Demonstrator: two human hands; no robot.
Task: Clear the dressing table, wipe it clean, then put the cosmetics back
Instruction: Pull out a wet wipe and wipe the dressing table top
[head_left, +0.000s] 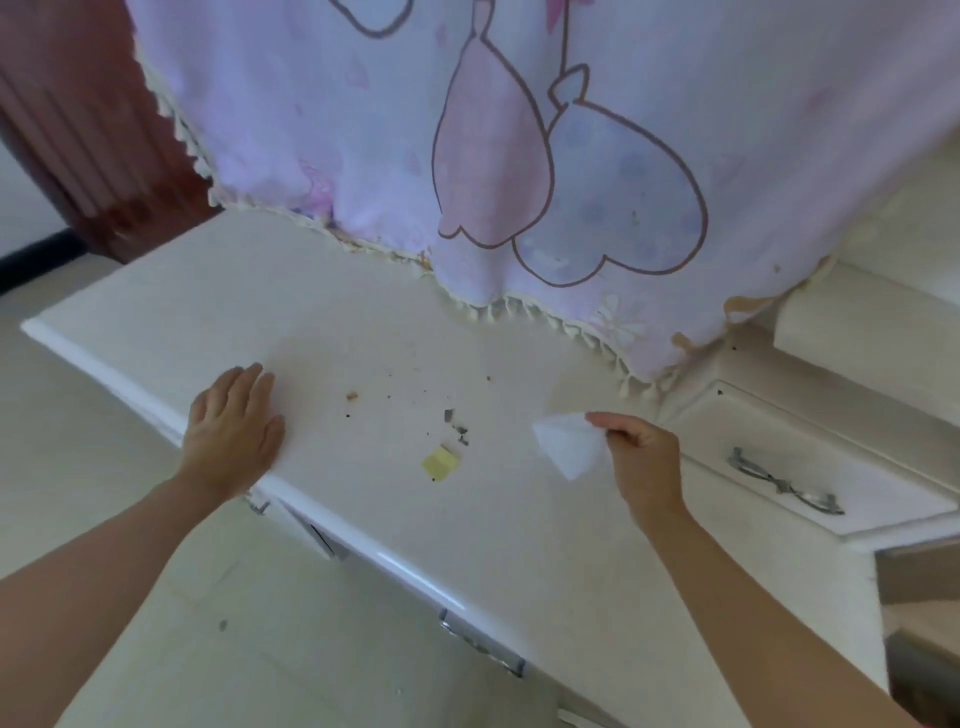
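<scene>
The cream dressing table top (218, 291) carries no cosmetics. Dark specks, a small brown crumb (352, 396), grey bits (456, 429) and a yellow paper scrap (440, 462) lie near its middle. My left hand (234, 428) rests flat and open on the front edge, left of the debris. My right hand (641, 457) pinches a white tissue (569, 441) just above the surface, to the right of the debris.
A lilac cloth (519, 156) with balloon drawings and a fringed hem hangs over the back of the table. A raised drawer unit with a metal handle (784, 483) stands at the right. Drawer handles (480, 644) show under the front edge. A dark red curtain (78, 130) hangs far left.
</scene>
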